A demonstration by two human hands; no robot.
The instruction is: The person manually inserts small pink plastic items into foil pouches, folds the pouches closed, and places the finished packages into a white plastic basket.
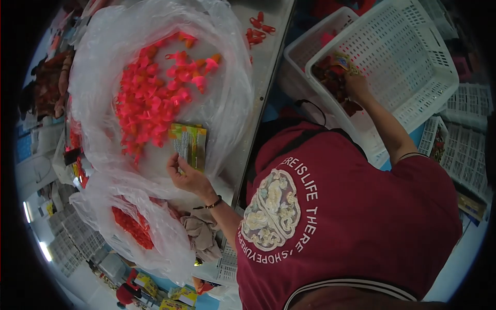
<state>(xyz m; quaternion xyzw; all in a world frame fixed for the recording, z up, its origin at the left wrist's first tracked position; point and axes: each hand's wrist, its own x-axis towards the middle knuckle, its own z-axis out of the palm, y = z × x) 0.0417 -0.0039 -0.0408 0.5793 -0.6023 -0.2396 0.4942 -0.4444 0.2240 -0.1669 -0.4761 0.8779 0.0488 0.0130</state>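
Note:
My left hand (188,176) pinches a small stack of green and yellow printed packets (190,144). The packets lie over the edge of a heap of bright pink-red and orange plastic pieces (150,103) in a large clear plastic bag (93,103). On the right, my right hand (356,87) reaches into a white perforated basket (408,67), its fingers closed at a small patterned yellowish item. What exactly they grip is too small to make out. Dark reddish-brown items (333,80) lie beside that hand in the basket corner.
A second clear bag (168,248) holds red pieces, with a beige cloth (200,235) beside it. Several red pieces (261,28) lie on the metal table (268,57). More white baskets (462,150) stand at the right. Another person (126,293) is at lower left.

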